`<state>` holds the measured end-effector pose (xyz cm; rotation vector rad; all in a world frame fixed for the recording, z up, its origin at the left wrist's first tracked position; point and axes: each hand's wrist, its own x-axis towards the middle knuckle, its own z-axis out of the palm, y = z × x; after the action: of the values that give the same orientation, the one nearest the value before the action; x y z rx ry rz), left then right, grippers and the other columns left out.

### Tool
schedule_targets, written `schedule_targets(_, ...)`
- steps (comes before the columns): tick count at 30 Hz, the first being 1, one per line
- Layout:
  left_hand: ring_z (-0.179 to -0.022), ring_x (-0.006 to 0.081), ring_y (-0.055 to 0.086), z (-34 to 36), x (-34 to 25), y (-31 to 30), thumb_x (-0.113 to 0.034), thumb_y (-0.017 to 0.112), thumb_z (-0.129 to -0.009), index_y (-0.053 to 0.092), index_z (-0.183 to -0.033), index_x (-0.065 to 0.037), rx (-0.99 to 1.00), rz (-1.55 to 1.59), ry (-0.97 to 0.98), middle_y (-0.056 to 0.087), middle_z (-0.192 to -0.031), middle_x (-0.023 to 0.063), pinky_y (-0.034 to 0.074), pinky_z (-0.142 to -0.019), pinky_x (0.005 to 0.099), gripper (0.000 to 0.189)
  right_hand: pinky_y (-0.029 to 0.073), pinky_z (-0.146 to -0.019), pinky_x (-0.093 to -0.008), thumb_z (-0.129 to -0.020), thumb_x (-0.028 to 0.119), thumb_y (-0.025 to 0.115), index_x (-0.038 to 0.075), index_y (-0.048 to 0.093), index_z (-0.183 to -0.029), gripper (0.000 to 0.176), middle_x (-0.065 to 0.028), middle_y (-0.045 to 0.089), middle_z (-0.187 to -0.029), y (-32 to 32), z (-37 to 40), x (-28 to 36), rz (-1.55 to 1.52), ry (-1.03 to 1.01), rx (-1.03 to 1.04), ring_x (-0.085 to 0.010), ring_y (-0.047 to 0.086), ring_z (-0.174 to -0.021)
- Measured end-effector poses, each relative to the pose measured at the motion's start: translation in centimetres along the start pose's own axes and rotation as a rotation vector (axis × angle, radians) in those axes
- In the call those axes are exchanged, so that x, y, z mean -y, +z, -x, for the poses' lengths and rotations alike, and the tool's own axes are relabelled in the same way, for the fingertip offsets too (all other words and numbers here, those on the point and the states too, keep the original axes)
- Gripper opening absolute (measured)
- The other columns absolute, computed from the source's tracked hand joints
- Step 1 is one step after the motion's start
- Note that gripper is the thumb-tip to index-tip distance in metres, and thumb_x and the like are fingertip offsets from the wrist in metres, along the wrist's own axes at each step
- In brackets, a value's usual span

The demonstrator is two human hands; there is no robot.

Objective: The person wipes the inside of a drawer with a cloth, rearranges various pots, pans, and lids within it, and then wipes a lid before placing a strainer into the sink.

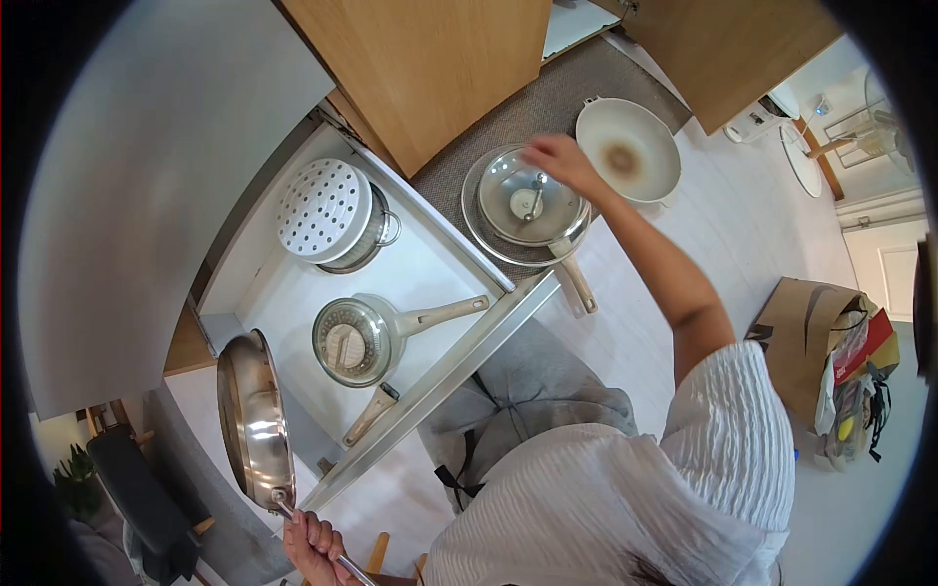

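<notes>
My left hand (311,547) is closed round the long metal handle of a stainless steel frying pan (262,425), which is tipped on its side at the drawer's left corner. My right hand (559,161) is over the rim of a glass lid (532,210), its fingers smeared. The lid has a metal handle and rests on stacked cookware on a grey mat. A beige pan handle (578,283) sticks out below the stack. Right of my hand lies a wide pale pan (640,156) with a brown stain in its middle.
The pulled-out white drawer (420,259) holds a white perforated steamer (318,210), a glass-lidded saucepan (354,342) and a loose detachable handle (371,415). An open wooden cabinet door (752,49) is at the upper right. Paper bags (806,337) stand on the floor at right.
</notes>
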<state>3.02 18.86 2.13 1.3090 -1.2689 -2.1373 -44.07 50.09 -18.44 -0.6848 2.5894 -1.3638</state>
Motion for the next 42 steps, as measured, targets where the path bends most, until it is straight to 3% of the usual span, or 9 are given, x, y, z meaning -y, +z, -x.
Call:
schedule_targets(4,-0.039,0.0028,0.024,0.0,0.4,1.9,-0.012,0.045,-0.089,0.037,-0.068,-0.008,-0.052,-0.008,0.106,0.03,-0.053,-0.0031,0.022,-0.028,0.0169,0.023,0.044,-0.064,-0.0368,-0.072,0.04,0.064,-0.004,0.051,-0.093,0.05,-0.0203,0.058,-0.081,5.5,10.4,-16.1,-0.132,0.6,-0.597,-0.03,0.057,-0.075)
schedule_targets(5,-0.039,0.0028,0.024,0.2,0.3,2.2,-0.012,0.045,-0.089,0.037,-0.068,-0.008,-0.058,-0.008,0.11,0.03,-0.053,-0.0031,0.022,-0.028,0.0169,0.023,0.042,-0.069,-0.0405,-0.069,0.042,0.068,-0.005,0.043,-0.1,0.062,-0.0241,0.053,-0.089,6.6,12.1,-16.6,0.019,0.723,-0.55,-0.0356,0.053,-0.082)
schedule_targets(7,-0.039,0.0028,0.025,0.6,0.3,2.6,-0.012,0.046,-0.089,0.039,-0.069,-0.007,0.0,-0.004,0.102,0.03,-0.053,-0.003,0.023,-0.028,0.0168,0.021,0.038,-0.076,-0.0409,-0.071,0.04,0.067,0.002,0.047,-0.103,0.054,-0.0161,0.046,-0.097,8.1,13.7,-13.7,0.232,0.495,-0.693,-0.0322,0.045,-0.09)
schedule_targets(9,-0.039,0.0028,0.026,1.2,0.4,2.8,-0.012,0.046,-0.089,0.04,-0.07,-0.007,-0.005,-0.013,0.116,0.031,-0.053,-0.0028,0.023,-0.028,0.0166,0.02,0.034,-0.082,-0.0414,-0.071,0.036,0.065,0.01,0.053,-0.106,0.046,-0.01,0.046,-0.101,7.6,14.0,-10.1,0.548,0.322,-0.507,-0.0264,0.043,-0.098)
schedule_targets(15,-0.039,0.0028,0.027,2.8,-0.2,4.2,-0.012,0.047,-0.089,0.041,-0.072,-0.006,-0.006,-0.03,0.087,0.032,-0.054,-0.0027,0.025,-0.029,0.016,0.018,0.029,-0.087,-0.0434,-0.07,0.033,0.063,0.021,0.06,-0.102,0.034,-0.0026,0.047,-0.101,7.1,12.2,-9.5,0.596,-0.111,-0.035,-0.018,0.041,-0.104)
schedule_targets(26,-0.039,0.0027,0.026,2.7,0.5,4.2,-0.012,0.045,-0.089,0.041,-0.073,-0.007,0.095,-0.031,0.074,0.031,-0.054,-0.0025,0.024,-0.029,0.0161,0.018,0.028,-0.086,-0.0421,-0.074,0.022,0.058,0.015,0.058,-0.102,0.029,-0.0047,0.049,-0.099,5.0,12.5,-11.9,0.6,-0.198,-0.072,-0.0191,0.043,-0.1)
schedule_targets(32,-0.039,0.003,0.026,3.4,0.3,4.8,-0.012,0.045,-0.089,0.04,-0.072,-0.007,-0.02,0.016,0.052,0.031,-0.054,-0.0028,0.024,-0.028,0.0163,0.019,0.032,-0.083,-0.0428,-0.074,0.004,0.048,0.01,0.052,-0.105,0.032,-0.0067,0.051,-0.101,1.2,10.4,-18.2,0.57,0.339,-0.795,-0.025,0.045,-0.1)
schedule_targets(36,-0.038,0.0029,0.025,3.2,-0.1,4.8,-0.013,0.045,-0.089,0.04,-0.071,-0.007,-0.083,0.016,0.048,0.031,-0.053,-0.003,0.024,-0.028,0.0165,0.02,0.031,-0.089,-0.0411,-0.067,0.0,0.051,0.014,0.055,-0.104,0.039,-0.0044,0.051,-0.11,0.2,10.4,-22.0,0.689,0.319,-0.539,-0.0237,0.043,-0.107)
schedule_targets(42,-0.039,0.0007,0.024,3.6,0.1,6.3,-0.016,0.047,-0.088,0.04,-0.07,-0.011,-0.166,-0.157,0.076,0.029,-0.054,-0.0063,0.019,-0.029,0.015,0.02,0.03,-0.091,-0.0399,-0.064,0.002,0.048,0.01,0.052,-0.111,0.048,-0.009,0.051,-0.111,2.4,9.4,-19.8,0.417,-0.022,-0.651,-0.0266,0.043,-0.108)
